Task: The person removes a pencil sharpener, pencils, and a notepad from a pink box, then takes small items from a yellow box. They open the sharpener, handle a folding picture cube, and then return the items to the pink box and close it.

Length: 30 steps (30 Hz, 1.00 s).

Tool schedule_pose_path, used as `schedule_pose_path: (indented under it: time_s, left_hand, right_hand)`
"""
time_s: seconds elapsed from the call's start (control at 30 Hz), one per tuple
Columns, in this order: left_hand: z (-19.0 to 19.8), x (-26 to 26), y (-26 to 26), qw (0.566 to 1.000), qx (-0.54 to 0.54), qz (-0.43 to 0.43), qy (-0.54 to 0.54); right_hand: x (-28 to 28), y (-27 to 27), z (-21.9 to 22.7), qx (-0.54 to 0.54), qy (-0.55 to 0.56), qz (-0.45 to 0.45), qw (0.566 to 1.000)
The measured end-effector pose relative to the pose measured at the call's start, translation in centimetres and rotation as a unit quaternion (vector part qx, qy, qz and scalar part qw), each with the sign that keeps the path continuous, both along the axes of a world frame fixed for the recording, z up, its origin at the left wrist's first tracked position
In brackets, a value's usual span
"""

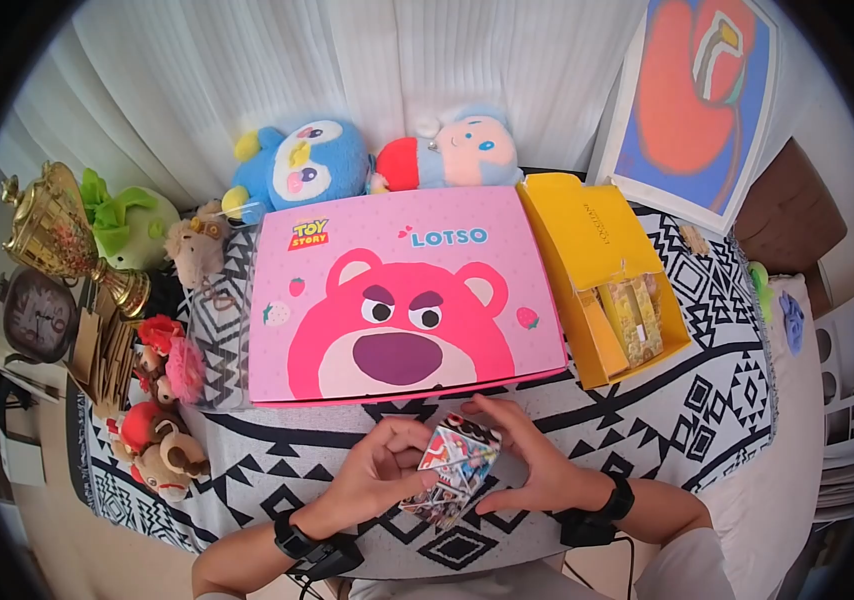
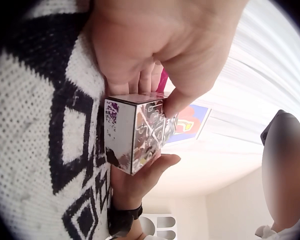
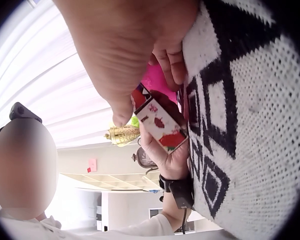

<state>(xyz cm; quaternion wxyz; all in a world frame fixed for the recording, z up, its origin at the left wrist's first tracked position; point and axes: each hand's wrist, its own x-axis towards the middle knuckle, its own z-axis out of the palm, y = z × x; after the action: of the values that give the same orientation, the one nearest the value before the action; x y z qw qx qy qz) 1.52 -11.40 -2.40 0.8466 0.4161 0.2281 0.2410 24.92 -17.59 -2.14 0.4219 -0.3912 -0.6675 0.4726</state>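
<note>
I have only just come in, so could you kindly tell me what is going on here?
A person's left hand holds a small patterned block over a black-and-white cloth. The right hand is beside the block; whether it touches is unclear. Beyond the hands lies a pink Lotso box, with a yellow box next to it.

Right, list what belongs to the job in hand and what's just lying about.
In the job: small box, held by the left hand; right hand, close beside it.
Lying about: pink box, yellow box, trophy, clock, penguin toy, picture.
</note>
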Motion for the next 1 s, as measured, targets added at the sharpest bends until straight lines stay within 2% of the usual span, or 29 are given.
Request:
schedule_pose_path:
  time_s: [0.03,0.07,0.13,0.17,0.23,0.33,0.43,0.63,0.87,1.0]
  left_hand:
    - [0.3,0.2,0.1,1.0,0.006,0.024,-0.002]
    - [0.5,0.2,0.2,0.999,0.012,0.048,-0.004]
    - [0.1,0.0,0.2,0.999,-0.001,0.052,-0.009]
    - [-0.1,0.0,0.1,0.998,-0.006,0.049,-0.026]
    - [-0.2,0.0,0.1,0.998,-0.012,0.045,-0.043]
    - [-0.5,-0.1,0.0,0.998,-0.026,0.019,-0.06]
    - [-0.2,-0.3,0.1,0.992,-0.108,0.026,-0.067]
    - [0.1,-0.2,0.2,0.992,-0.104,0.042,-0.053]
    - [0.2,-0.1,0.2,0.994,-0.097,0.04,-0.033]
    - [-0.5,-0.1,0.0,0.997,-0.045,0.053,-0.031]
  right_hand:
    - [-0.2,-0.2,-0.3,-0.07,0.092,-0.021,0.993]
    - [-0.2,-0.2,-0.1,-0.07,0.094,-0.02,0.993]
    - [0.0,-0.3,0.6,-0.135,0.05,0.006,0.99]
    - [0.1,-0.2,0.6,-0.135,0.051,0.007,0.99]
    - [0.1,0.0,0.8,-0.109,-0.038,0.029,0.993]
    - [-0.1,0.1,1.5,-0.095,-0.099,0.029,0.99]
    - [-0.1,0.1,1.3,-0.044,-0.11,0.032,0.992]
    - [-0.2,-0.4,0.6,-0.092,-0.011,-0.012,0.996]
    - [0.0,-0.3,0.6,-0.074,-0.019,-0.013,0.997]
    - [0.0,-0.3,0.2,-0.079,0.028,-0.025,0.996]
